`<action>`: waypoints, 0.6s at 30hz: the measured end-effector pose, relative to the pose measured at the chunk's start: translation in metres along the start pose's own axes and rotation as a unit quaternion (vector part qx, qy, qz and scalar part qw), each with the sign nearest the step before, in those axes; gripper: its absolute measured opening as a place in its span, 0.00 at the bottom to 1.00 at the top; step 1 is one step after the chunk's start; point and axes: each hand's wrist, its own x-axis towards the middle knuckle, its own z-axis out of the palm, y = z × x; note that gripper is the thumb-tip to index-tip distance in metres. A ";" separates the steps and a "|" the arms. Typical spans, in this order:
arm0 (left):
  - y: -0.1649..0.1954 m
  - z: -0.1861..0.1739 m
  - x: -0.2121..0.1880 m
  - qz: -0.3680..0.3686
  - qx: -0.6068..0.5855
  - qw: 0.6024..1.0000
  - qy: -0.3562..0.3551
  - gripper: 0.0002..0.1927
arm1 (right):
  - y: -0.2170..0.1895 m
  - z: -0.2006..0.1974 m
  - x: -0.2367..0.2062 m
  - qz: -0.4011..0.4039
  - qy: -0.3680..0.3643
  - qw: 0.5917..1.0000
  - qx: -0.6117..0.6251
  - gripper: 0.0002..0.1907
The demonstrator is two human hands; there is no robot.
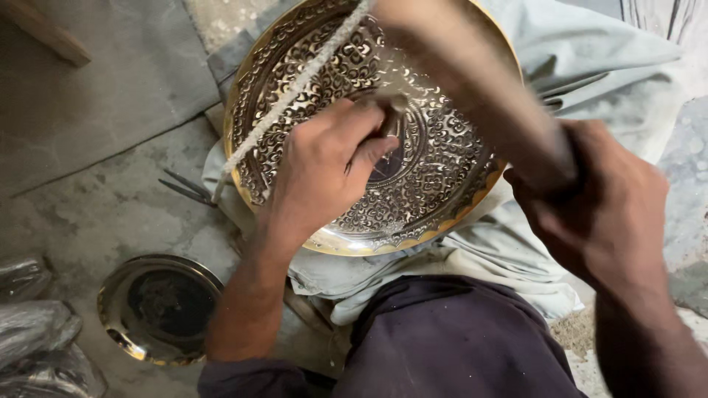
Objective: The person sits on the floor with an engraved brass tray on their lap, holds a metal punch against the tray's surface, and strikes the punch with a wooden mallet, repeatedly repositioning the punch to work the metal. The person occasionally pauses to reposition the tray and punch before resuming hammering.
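Note:
A large round brass plate (pixel 442 169) with dense engraved scrollwork leans on grey cloth in front of me. My left hand (pixel 324 166) rests on its middle, fingers closed around a thin dark metal chisel (pixel 392 121) whose tip meets the plate. My right hand (pixel 597 206) grips the handle of a wooden mallet (pixel 472 81), which is motion-blurred above the plate's upper right. A twisted pale cord (pixel 295 85) runs diagonally across the plate's left side.
A smaller brass dish (pixel 158 306) with a dark centre lies on the concrete floor at lower left. Plastic-wrapped bundles (pixel 33 332) sit at the left edge. Thin dark metal tools (pixel 188 188) lie left of the plate. My dark-clothed knee (pixel 450 339) is below.

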 end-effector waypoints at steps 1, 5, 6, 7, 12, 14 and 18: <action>0.000 0.003 0.003 0.005 0.003 1.000 0.018 0.14 | 0.004 0.002 -0.004 0.051 -0.001 0.997 0.064 0.20; 0.000 0.012 0.015 0.027 -0.007 1.000 -0.007 0.17 | 0.032 0.004 -0.024 0.181 0.018 0.949 0.258 0.19; 0.001 0.014 0.017 0.026 -0.004 1.000 -0.017 0.18 | 0.041 0.006 -0.027 0.160 0.038 0.945 0.283 0.20; 0.002 0.014 0.019 0.024 -0.001 0.999 -0.028 0.19 | 0.048 0.008 -0.030 0.139 0.058 0.939 0.309 0.22; 0.005 0.014 0.027 0.022 0.022 0.998 -0.050 0.19 | 0.077 0.014 -0.017 0.258 0.020 0.926 0.274 0.21; 0.007 0.013 0.028 0.025 0.035 0.998 -0.054 0.19 | 0.078 0.016 -0.003 0.405 0.005 0.821 0.403 0.31; 0.007 0.010 0.028 0.039 0.046 0.996 -0.061 0.18 | 0.055 0.005 -0.016 0.175 0.102 0.908 0.367 0.28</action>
